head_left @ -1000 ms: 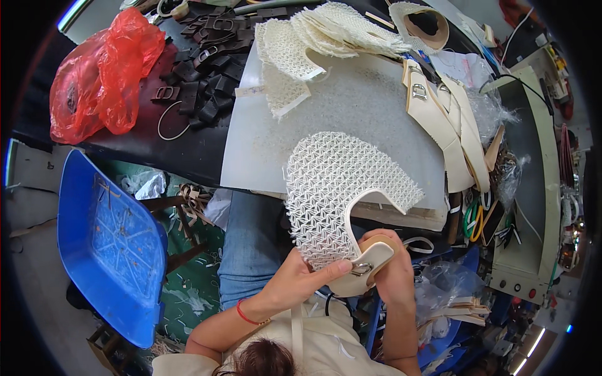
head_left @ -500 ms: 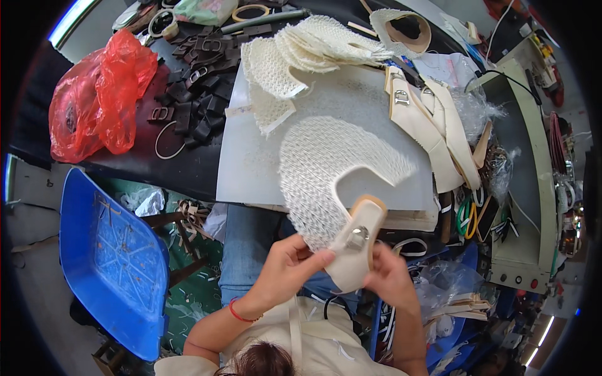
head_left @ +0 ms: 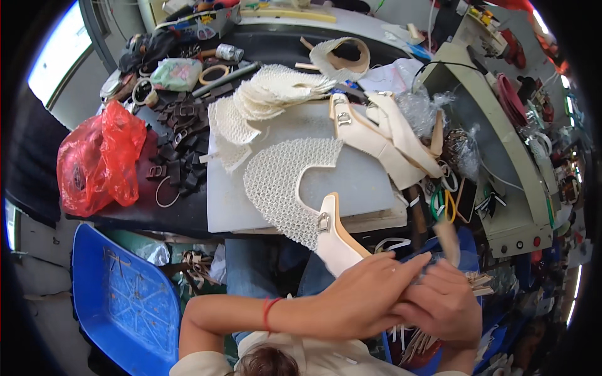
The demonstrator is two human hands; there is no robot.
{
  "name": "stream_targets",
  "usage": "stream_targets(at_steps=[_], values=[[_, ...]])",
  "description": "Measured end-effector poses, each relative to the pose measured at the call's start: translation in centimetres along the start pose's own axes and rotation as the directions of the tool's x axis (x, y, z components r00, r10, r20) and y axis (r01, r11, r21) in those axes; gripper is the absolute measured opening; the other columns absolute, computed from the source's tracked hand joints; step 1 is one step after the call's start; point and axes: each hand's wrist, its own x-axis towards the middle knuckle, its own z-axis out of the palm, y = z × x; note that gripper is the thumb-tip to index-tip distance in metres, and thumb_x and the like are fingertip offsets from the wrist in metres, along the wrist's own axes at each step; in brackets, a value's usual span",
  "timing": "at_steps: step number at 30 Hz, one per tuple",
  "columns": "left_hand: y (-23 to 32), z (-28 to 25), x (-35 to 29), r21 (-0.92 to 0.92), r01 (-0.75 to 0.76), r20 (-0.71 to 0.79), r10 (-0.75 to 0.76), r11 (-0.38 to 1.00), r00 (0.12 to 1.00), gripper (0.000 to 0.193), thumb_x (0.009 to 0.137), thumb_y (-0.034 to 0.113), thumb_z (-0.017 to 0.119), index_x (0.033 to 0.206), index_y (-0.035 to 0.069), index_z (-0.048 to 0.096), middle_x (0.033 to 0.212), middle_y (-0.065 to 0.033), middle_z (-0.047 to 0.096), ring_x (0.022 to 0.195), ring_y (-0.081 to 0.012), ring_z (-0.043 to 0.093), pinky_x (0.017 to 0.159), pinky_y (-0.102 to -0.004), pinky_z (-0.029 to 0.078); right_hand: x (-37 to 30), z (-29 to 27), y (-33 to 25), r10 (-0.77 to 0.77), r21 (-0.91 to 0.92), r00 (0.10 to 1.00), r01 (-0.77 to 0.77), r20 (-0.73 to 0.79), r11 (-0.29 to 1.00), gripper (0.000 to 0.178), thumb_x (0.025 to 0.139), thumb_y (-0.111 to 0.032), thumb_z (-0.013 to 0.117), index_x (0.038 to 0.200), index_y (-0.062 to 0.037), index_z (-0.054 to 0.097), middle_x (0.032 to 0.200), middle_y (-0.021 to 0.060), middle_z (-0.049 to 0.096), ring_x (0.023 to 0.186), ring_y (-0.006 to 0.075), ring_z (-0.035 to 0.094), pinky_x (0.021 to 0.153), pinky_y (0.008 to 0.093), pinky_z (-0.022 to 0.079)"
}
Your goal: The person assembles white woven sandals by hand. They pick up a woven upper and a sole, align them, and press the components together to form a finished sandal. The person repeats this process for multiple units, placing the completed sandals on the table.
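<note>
A white woven shoe upper piece [head_left: 282,178], curved round a cut-out, lies on the grey board. Its lower end meets a cream leather strap [head_left: 342,247] with a silver buckle and tan edge. Over the strap's lower end is my left hand [head_left: 360,291], a red band at its wrist, its fingers reaching right. My right hand [head_left: 442,301] is closed against those fingertips. A beige strip [head_left: 448,243], smeared by motion, stands up from it. Where the hands meet, the fingers hide what lies between them.
The grey cutting board [head_left: 364,188] carries stacked woven pieces [head_left: 269,94] and cream buckled straps [head_left: 382,138]. Dark buckled straps [head_left: 182,138] and a red plastic bag [head_left: 100,160] lie left. A blue bin [head_left: 125,294] stands lower left, a beige metal housing [head_left: 508,188] right.
Both hands have moved right and down, the left crossing to meet the right. The woven piece and strap have shifted left and turned. The whole view has tilted toward the far side.
</note>
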Motion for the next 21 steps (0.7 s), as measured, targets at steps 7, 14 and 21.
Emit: stream_targets(at_steps=[7,14,21], values=[[1.2,-5.6,-2.6,-0.268,-0.042,-0.332,-0.052,0.963,0.942,0.02,0.079,0.003,0.068,0.098,0.0,0.062,0.086,-0.0088,0.065,0.076,-0.0168,0.06,0.07,-0.0279,0.045,1.2,-1.0,4.5,0.099,-0.1,0.894,-0.157,-0.437,0.982,0.011,0.085,-0.013,0.061,0.09,-0.0034,0.062,0.081,0.0091,0.061,0.074,0.0212,0.059,0.076,0.0382,0.045],[2.2,-6.0,-3.8,-0.523,0.001,-0.444,-0.273,0.852,0.853,0.031,0.079,0.003,0.068,0.106,-0.005,0.056,0.104,-0.0119,0.059,0.1,-0.0166,0.054,0.083,-0.0296,0.044,5.8,3.5,-0.8,0.184,0.818,0.983,-0.115,0.012,0.563,0.023,0.087,-0.015,0.061,0.106,-0.0017,0.062,0.092,0.0062,0.064,0.086,0.0131,0.059,0.084,0.0321,0.043],[3.4,-9.5,-5.5,0.988,0.097,-0.148,0.556,0.12,0.818,0.016,0.081,0.023,0.064,0.095,0.015,0.063,0.118,-0.0115,0.045,0.131,-0.0277,0.024,0.101,-0.0567,0.026,10.0,5.4,-1.8,0.001,0.969,0.982,-0.189,0.191,0.16,0.02,0.094,-0.015,0.051,0.1,0.0019,0.059,0.086,0.0017,0.059,0.081,0.0064,0.053,0.074,0.0203,0.043]])
